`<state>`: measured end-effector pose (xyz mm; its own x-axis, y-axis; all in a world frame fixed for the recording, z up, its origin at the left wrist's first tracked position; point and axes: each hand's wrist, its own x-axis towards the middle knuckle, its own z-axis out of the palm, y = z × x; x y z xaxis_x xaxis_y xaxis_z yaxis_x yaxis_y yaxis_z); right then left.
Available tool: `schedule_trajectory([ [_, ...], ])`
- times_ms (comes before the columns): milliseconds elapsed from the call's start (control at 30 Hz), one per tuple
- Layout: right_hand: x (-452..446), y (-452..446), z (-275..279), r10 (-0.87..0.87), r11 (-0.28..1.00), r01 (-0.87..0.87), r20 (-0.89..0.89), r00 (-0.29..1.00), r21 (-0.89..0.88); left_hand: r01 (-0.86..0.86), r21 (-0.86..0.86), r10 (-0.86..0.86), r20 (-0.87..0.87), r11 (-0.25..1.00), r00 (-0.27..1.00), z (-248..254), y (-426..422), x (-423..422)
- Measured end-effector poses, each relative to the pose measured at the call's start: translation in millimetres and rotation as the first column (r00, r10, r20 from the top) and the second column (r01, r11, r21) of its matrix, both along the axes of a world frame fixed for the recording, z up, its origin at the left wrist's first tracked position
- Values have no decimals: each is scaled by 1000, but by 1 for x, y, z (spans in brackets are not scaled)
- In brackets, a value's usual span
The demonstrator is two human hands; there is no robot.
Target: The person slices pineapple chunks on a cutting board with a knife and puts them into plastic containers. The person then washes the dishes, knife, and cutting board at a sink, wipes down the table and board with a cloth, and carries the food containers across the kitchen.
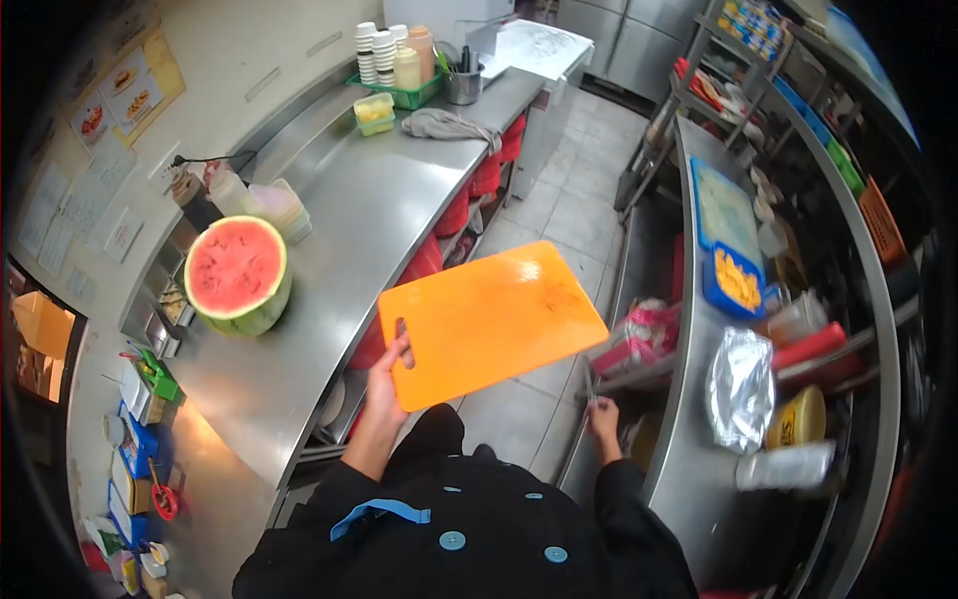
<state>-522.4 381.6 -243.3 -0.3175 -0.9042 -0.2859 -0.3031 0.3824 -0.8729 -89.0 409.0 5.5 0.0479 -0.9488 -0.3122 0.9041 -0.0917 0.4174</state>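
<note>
My left hand (381,387) is closed on an orange cutting board (494,324), its fingers through the handle slot at the board's left end. The board is held up over the floor, between the two counters. Low on the right, my right hand (603,419) is beside the right counter's edge, its fingers closed round something thin and greyish that I cannot make out. A cut watermelon (238,270), red flesh facing up, rests on the left steel counter (339,215).
Cups and sauce bottles fill a green basket (414,95) behind a grey cloth (449,127). On the right counter (689,399) stand a blue container of yellow food (736,282) and a foil-covered tray (740,387). A pink bag (639,334) is beside that counter.
</note>
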Motion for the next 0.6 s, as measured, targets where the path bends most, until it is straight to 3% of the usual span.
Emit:
schedule_trajectory([
  [33, 20, -53, 52, -49, 999, 51, 173, 984, -10, -56, -5, 56, 23, 998, 998, 8, -18, 5],
  [67, 20, -108, 67, 3, 1000, -5, 225, 974, 5, -110, -14, 110, 49, 994, 993, 18, -37, 8],
  [100, 51, -144, 128, -65, 996, 82, 327, 943, -37, -187, 53, 183, 85, 981, 980, 26, -59, 12],
  [200, 97, -260, 210, 111, 980, -64, 250, 962, -189, -270, 25, 267, 68, 963, 961, 35, -125, 32],
  [267, 121, -333, 236, 243, 927, -196, 115, 963, -319, -347, 64, 338, 116, 936, 934, 41, -174, 44],
  [300, 134, -369, 249, 258, 921, -211, 108, 960, -328, -315, -41, 317, 64, 948, 946, 20, -195, 59],
  [367, 159, -434, 275, 295, 826, -379, -253, 921, -418, -305, -146, 309, 7, 941, 951, 12, -234, 72],
  [400, 171, -466, 292, 312, 815, -398, -258, 914, -421, -340, -129, 347, 38, 932, 937, 17, -255, 74],
  [467, 197, -512, 336, 243, 607, -576, -563, 790, -547, -386, -101, 394, 82, 917, 915, 23, -287, 83],
  [600, 246, -621, 406, 239, 432, -692, -667, 706, -578, -456, -85, 464, 178, 886, 868, 32, -329, 94],
])
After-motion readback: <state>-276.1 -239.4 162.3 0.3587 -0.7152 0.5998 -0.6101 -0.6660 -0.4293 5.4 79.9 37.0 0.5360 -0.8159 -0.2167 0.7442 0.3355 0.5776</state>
